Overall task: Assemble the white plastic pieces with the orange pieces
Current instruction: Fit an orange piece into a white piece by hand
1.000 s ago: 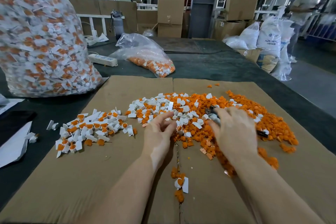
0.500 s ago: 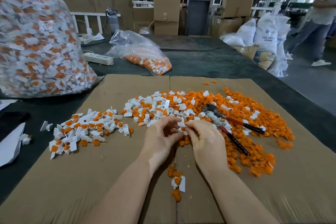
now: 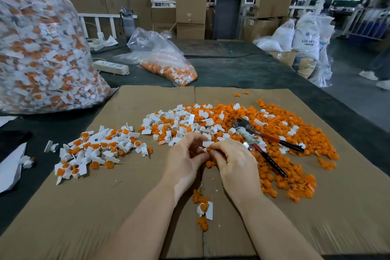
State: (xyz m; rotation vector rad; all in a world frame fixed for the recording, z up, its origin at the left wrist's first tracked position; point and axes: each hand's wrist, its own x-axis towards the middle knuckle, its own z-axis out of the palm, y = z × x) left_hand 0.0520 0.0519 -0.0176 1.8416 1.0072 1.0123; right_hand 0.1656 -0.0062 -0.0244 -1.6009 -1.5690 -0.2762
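The left hand [image 3: 185,159] and right hand [image 3: 234,160] meet over the middle of the cardboard sheet [image 3: 84,217], fingers curled in. Between their fingertips sits a white piece [image 3: 207,144] with an orange piece [image 3: 207,149] touching just under it; both hands appear to pinch this pair, though which hand holds which part is hidden by the fingers. The step looks like pressing the orange part into the white one.

These parts should be very light, stiff moulded plastic, smooth enough to slip, and small enough that a fingertip pinch on the flat white tab is the sensible hold, leaving the socket free for the orange insert.

Just beyond the hands lies the mixed pile [image 3: 232,124] of loose white and orange parts, with pliers [image 3: 266,143] resting on it to the right. To the left, a heap of finished pairs [image 3: 97,150] lies apart from the loose pile. One joined pair [image 3: 205,209] lies between the forearms.

Further back on the dark counter [image 3: 242,72] are a small clear bag [image 3: 166,63] of parts, a power strip [image 3: 110,67], and a large full bag [image 3: 42,48] at far left.
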